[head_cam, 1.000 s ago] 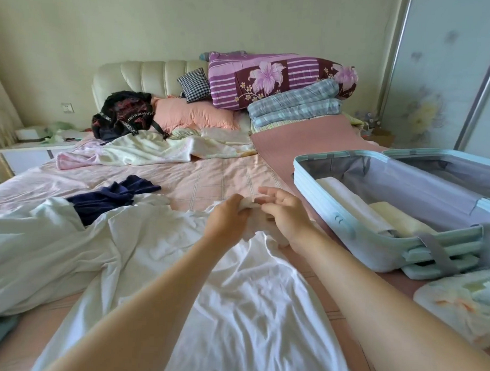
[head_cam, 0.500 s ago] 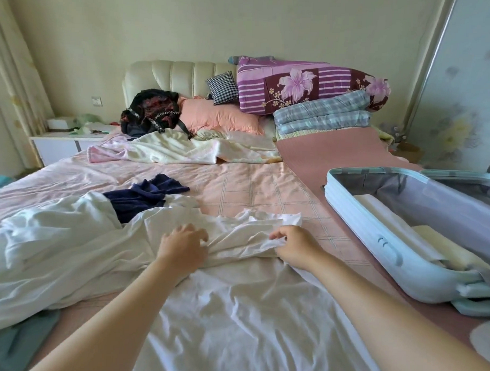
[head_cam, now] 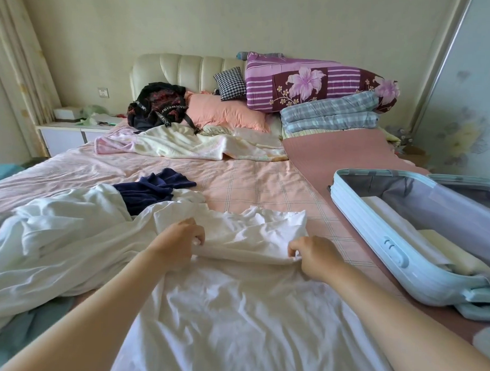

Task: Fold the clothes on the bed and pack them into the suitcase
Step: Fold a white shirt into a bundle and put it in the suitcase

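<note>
Left hand (head_cam: 181,240) and right hand (head_cam: 315,255), previously together, now grip the white shirt (head_cam: 234,310) spread apart; folding appears under way.

black backpack (head_cam: 157,106), pink pillow (head_cam: 227,115); nightstand (head_cam: 70,135)
</note>
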`<state>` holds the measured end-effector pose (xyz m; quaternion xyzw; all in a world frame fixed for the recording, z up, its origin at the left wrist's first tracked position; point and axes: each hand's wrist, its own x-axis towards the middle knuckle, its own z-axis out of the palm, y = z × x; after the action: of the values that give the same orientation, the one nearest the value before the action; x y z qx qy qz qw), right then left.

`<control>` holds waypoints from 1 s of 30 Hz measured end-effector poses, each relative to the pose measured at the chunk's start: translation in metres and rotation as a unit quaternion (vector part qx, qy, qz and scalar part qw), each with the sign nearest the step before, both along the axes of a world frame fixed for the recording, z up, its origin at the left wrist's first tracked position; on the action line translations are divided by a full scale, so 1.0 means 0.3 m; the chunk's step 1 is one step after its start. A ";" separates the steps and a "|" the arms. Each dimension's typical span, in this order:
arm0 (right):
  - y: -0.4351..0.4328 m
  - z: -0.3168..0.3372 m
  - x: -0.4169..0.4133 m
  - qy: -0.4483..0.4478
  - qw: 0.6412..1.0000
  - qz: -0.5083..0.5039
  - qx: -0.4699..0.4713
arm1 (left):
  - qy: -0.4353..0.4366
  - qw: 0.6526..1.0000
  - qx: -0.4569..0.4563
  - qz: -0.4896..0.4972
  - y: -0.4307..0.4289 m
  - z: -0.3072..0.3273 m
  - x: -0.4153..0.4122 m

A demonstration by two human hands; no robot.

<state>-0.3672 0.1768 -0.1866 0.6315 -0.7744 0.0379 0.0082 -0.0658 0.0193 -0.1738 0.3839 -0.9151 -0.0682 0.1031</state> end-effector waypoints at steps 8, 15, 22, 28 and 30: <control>-0.037 0.039 0.082 -0.019 0.991 -0.031 0.127 | -0.164 0.976 0.036 0.136 0.024 0.045 0.104; -0.249 0.014 0.258 -0.064 0.996 0.057 0.031 | -0.069 0.981 0.111 0.145 -0.031 0.016 0.173; -0.422 -0.069 0.261 -0.020 0.999 0.025 0.000 | -0.048 0.978 0.195 0.056 -0.133 0.089 0.254; -0.503 -0.033 0.153 -0.109 0.977 -0.105 -0.150 | 0.177 0.948 0.189 0.187 -0.253 0.102 0.215; -0.505 -0.048 0.126 -0.154 0.976 -0.093 -0.124 | 0.101 0.963 -0.019 0.249 -0.261 0.083 0.183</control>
<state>-0.3295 0.0254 -0.2011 0.5373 -0.8111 0.2294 -0.0295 -0.0109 -0.0590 -0.1490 0.5887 -0.7765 -0.0614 0.2160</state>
